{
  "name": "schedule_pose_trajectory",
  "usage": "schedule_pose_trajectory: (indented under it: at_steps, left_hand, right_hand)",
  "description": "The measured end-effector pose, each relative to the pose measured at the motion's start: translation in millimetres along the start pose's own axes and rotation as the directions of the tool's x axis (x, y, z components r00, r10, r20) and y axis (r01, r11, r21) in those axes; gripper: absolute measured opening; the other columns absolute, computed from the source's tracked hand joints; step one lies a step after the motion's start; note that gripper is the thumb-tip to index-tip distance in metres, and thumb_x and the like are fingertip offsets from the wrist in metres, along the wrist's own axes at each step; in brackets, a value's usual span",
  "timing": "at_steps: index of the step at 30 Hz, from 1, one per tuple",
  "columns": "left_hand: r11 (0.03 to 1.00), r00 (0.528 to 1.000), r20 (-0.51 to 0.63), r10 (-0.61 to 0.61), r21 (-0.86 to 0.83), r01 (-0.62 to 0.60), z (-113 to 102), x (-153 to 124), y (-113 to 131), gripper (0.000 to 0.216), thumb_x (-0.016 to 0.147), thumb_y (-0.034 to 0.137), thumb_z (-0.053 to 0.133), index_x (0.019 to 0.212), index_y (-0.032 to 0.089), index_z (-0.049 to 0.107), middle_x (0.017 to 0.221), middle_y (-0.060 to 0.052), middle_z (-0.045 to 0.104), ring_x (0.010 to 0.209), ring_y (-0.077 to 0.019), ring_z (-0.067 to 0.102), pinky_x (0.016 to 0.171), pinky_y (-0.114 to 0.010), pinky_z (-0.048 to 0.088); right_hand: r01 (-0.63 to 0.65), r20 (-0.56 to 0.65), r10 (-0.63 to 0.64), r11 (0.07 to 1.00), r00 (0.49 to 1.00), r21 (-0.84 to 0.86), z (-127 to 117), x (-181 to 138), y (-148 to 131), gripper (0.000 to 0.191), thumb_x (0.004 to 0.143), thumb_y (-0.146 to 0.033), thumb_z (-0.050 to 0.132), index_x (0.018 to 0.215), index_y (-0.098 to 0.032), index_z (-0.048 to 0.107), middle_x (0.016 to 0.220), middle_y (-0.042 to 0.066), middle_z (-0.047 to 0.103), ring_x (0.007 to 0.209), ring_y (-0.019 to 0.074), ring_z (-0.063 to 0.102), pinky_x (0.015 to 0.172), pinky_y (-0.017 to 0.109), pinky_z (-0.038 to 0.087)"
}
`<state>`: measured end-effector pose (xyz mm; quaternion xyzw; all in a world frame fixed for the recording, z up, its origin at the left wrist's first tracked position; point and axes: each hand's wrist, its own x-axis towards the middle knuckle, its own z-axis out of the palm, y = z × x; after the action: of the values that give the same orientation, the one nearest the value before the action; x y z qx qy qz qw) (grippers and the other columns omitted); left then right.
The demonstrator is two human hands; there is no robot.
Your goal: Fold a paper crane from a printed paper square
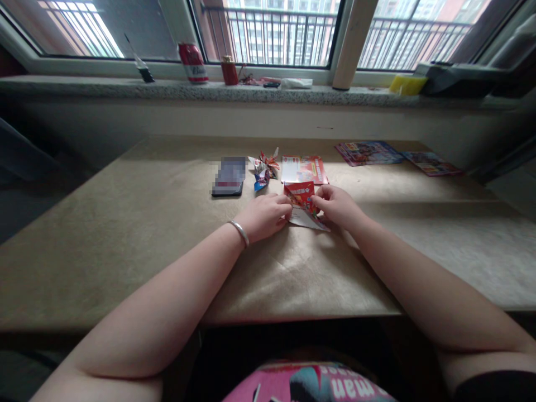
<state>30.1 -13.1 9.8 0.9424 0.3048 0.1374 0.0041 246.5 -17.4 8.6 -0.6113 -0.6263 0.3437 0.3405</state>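
A printed paper sheet (298, 191), red with pictures on one face and white on the other, is partly folded on the table in front of me. My right hand (337, 206) pinches its right side, where a flap lifts at a slant. At the left edge, my left hand (268, 215) has its fingers curled and closed on the paper; the thumb is mostly hidden. Just behind lies a stack of red-and-white printed sheets (304, 168). Left of that stack sits a folded paper piece (264, 168) with several pointed ends in red, white and blue.
A dark phone (229, 177) lies left of the folded piece. Colourful printed leaflets (368, 152) are at the back right of the table (125, 240). On the stone sill (268, 96) stand a red can (193, 63), a red lighter-like object (229, 71) and a yellow sponge-like block (407, 85).
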Motion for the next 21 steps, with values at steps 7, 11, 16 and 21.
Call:
schedule_pose_trajectory:
  at_steps: [7, 11, 16, 21]
  left_hand:
    - [0.996, 0.994, 0.106, 0.019, -0.086, -0.01, -3.0, -3.2, -8.9, 0.014, 0.071, 0.007, 0.055, 0.078, 0.018, 0.059, 0.104, -0.006, 0.068, 0.097, -0.0218, 0.062, 0.083, -0.031, 0.048]
    - [0.991, 0.991, 0.127, 0.029, -0.134, -0.012, -4.5, -3.8, -12.4, 0.015, 0.068, 0.004, 0.056, 0.073, 0.019, 0.057, 0.103, -0.006, 0.069, 0.1, -0.0208, 0.062, 0.087, -0.031, 0.048]
    - [0.988, 0.982, 0.183, 0.038, -0.154, -0.009, -8.3, -4.2, -10.3, 0.015, 0.064, 0.003, 0.056, 0.066, 0.018, 0.054, 0.116, -0.008, 0.067, 0.106, -0.0217, 0.061, 0.093, -0.032, 0.048]
    - [0.993, 0.978, 0.208, -0.019, -0.114, 0.044, -10.1, -4.4, -2.7, 0.01, 0.077, 0.013, 0.055, 0.083, 0.016, 0.062, 0.122, -0.01, 0.064, 0.113, -0.0223, 0.058, 0.099, -0.034, 0.045]
  right_hand:
    - [-0.029, -0.034, 0.02, 0.962, 0.999, -0.273, -25.7, 7.7, 5.7, 0.009, 0.072, -0.027, 0.058, 0.074, -0.018, 0.062, 0.07, 0.003, 0.067, 0.061, 0.015, 0.06, 0.052, 0.025, 0.041]
    - [-0.1, 0.042, 0.131, 0.899, 0.991, -0.426, -35.5, 7.4, 5.1, 0.013, 0.069, -0.032, 0.064, 0.067, -0.019, 0.064, 0.064, 0.005, 0.067, 0.058, 0.0163, 0.06, 0.049, 0.026, 0.039]
    - [-0.126, 0.153, 0.254, 0.815, 0.955, -0.566, -40.0, 9.0, 4.8, 0.02, 0.069, -0.035, 0.066, 0.056, -0.021, 0.059, 0.05, 0.003, 0.061, 0.047, 0.0154, 0.055, 0.045, 0.028, 0.033]
    - [-0.083, 0.137, 0.225, 0.754, 0.965, -0.651, -40.5, 11.1, 8.5, 0.025, 0.068, -0.044, 0.069, 0.064, -0.021, 0.059, 0.059, 0.003, 0.064, 0.052, 0.0167, 0.056, 0.047, 0.028, 0.034]
